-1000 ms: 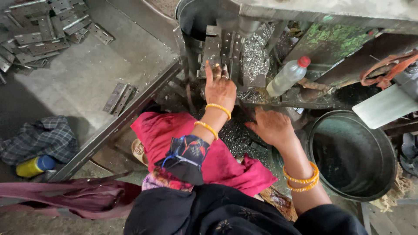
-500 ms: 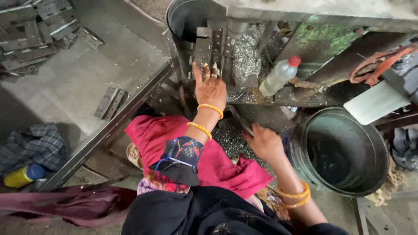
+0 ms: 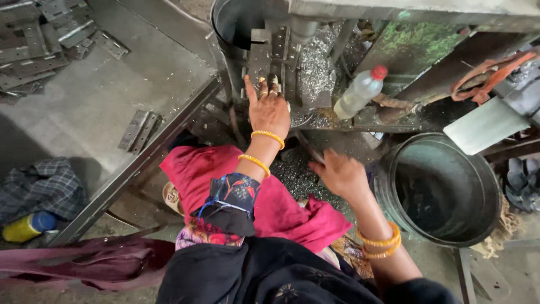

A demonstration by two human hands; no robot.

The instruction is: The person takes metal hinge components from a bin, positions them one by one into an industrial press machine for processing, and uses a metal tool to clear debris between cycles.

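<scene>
The left hand [image 3: 269, 110] is reaching up with fingers spread open, its fingertips pressing against the grey metal press machine [image 3: 275, 53], which is dusted with silvery shavings. The right hand [image 3: 341, 175] is hovering lower down, fingers loosely open and gripping nothing, above a dark heap of metal shavings [image 3: 295, 177] near a folded crimson cloth [image 3: 270, 202]. A clear plastic bottle with a red cap [image 3: 360, 93] is lying tilted just right of the machine. A large dark round metal bucket [image 3: 439, 188] is standing beside the right hand. Flat grey metal hinges [image 3: 138, 129] are lying on the bench [image 3: 84, 107] to the left.
</scene>
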